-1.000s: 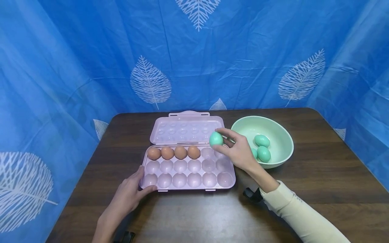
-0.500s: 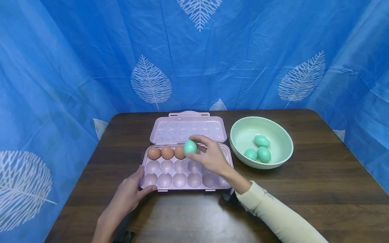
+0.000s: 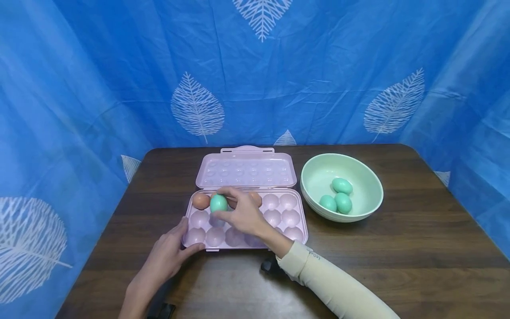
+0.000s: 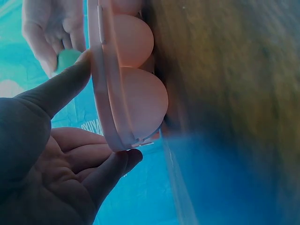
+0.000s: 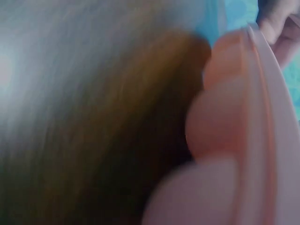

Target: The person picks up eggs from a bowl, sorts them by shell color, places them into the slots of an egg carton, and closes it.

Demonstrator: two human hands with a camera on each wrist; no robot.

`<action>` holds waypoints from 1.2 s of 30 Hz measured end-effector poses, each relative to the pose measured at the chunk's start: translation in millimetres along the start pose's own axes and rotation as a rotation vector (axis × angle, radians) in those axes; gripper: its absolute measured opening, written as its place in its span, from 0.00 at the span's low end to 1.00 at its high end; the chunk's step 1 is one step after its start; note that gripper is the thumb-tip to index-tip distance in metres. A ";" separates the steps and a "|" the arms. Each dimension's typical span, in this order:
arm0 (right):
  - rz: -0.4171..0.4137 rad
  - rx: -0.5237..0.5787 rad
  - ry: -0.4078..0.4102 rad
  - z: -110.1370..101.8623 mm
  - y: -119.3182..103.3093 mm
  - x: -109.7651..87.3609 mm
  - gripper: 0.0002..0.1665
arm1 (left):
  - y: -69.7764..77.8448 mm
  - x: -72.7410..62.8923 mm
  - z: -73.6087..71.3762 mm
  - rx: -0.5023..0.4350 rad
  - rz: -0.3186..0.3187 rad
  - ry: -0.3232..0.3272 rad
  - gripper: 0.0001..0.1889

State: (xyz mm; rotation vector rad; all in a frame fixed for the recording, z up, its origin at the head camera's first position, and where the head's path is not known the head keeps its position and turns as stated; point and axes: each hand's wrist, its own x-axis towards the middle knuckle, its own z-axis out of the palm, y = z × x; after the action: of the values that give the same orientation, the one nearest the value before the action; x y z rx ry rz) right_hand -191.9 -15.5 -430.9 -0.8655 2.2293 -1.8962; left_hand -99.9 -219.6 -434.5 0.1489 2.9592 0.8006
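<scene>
The right hand (image 3: pixel 243 212) pinches a green egg (image 3: pixel 218 204) between thumb and fingers, holding it at the fingertips, on the hand's left side, over the back row of a lilac egg carton (image 3: pixel 291 217). Just left of that egg, and so farther left of the right hand, sits a brown egg (image 3: pixel 201 201); another brown egg (image 3: pixel 256 199) shows just behind the hand's knuckles, and whatever lies between them is mostly covered by the fingers. Whether the green egg touches anything beneath it cannot be told. The left hand (image 3: pixel 169 252) holds the carton's near left corner, its thumb along the front rim and its fingers against the side. Beyond both hands, the carton's lid (image 3: pixel 246 170) lies folded back on the counter (image 3: pixel 418 248). Well to the right of the right hand stands a pale green bowl (image 3: pixel 364 188) with three green eggs (image 3: pixel 343 203) inside. A cream sleeve (image 3: pixel 338 283) covers the forearm behind the right hand, and a blue cloth (image 3: pixel 295 66) with white leaves hangs beyond everything.
</scene>
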 end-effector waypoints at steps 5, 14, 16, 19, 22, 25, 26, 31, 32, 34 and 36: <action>-0.053 -0.047 -0.046 17.9 6.8 1.7 0.28 | 0.5 1.3 -0.5 -0.008 -0.007 -0.007 0.47; -0.033 -0.091 -0.028 41.4 10.3 6.4 0.30 | 0.0 2.9 -2.1 -0.048 -0.061 -0.039 0.50; -0.047 -0.142 -0.036 45.2 11.8 8.8 0.29 | -0.2 2.4 -1.8 -0.054 -0.060 -0.027 0.50; -0.068 -0.179 -0.058 49.3 14.1 12.3 0.27 | -0.3 1.7 -1.1 -0.060 -0.057 -0.009 0.50; -0.075 -0.190 -0.078 51.1 14.8 15.0 0.26 | -0.1 1.4 -0.8 -0.068 -0.065 -0.012 0.51; -0.083 -0.237 -0.094 51.7 16.3 17.1 0.26 | 0.1 1.6 -1.0 -0.072 -0.070 -0.021 0.51; -0.089 -0.261 -0.101 51.9 16.8 17.8 0.27 | 0.1 1.7 -1.0 -0.071 -0.068 -0.021 0.51; -0.151 -0.386 -0.121 55.5 18.5 21.6 0.29 | -0.6 1.8 -0.9 -0.064 -0.053 -0.016 0.50; -0.159 -0.400 -0.124 56.1 18.3 22.1 0.29 | -0.9 1.8 -0.7 -0.063 -0.051 -0.015 0.50; -0.166 -0.420 -0.128 57.4 18.3 22.8 0.29 | -1.4 1.7 -0.1 -0.062 -0.049 -0.014 0.50; -0.172 -0.442 -0.128 58.1 18.4 23.0 0.29 | -1.9 1.6 0.5 -0.061 -0.047 -0.010 0.50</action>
State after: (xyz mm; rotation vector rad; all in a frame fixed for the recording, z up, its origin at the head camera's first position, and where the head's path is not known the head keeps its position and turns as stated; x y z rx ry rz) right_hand -193.5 -76.2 -454.5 -1.2333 2.6074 -1.3672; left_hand -101.5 -220.8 -435.9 0.0794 2.9131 0.8795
